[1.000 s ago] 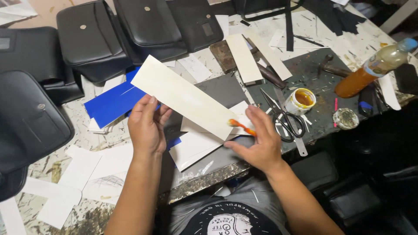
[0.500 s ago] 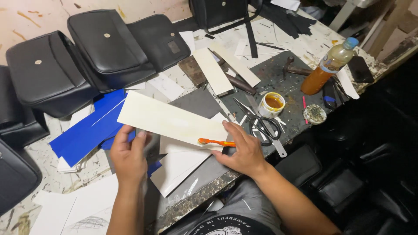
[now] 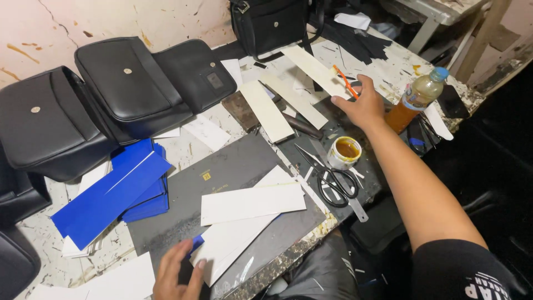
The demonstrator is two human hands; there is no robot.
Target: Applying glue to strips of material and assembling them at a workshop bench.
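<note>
My right hand [image 3: 362,105] is stretched out to the far right of the table. It holds a cream strip [image 3: 314,70] and a thin orange brush [image 3: 345,81] together above other cream strips [image 3: 266,111]. My left hand [image 3: 179,272] is at the near edge with its fingers spread, resting on a dark grey board [image 3: 222,183] beside a small blue piece and two overlapping white strips [image 3: 250,204]. A small pot of yellow glue [image 3: 344,153] and black scissors [image 3: 332,179] lie between the two hands.
Several black leather bags [image 3: 133,89] line the back and left of the table. A stack of blue sheets [image 3: 119,191] lies at the left. A plastic bottle of amber liquid [image 3: 413,100] stands at the right. White paper scraps are scattered about the table.
The cream strip has gone from both hands over the grey board to the far right in my right hand. My left hand let go and dropped to the near edge.
</note>
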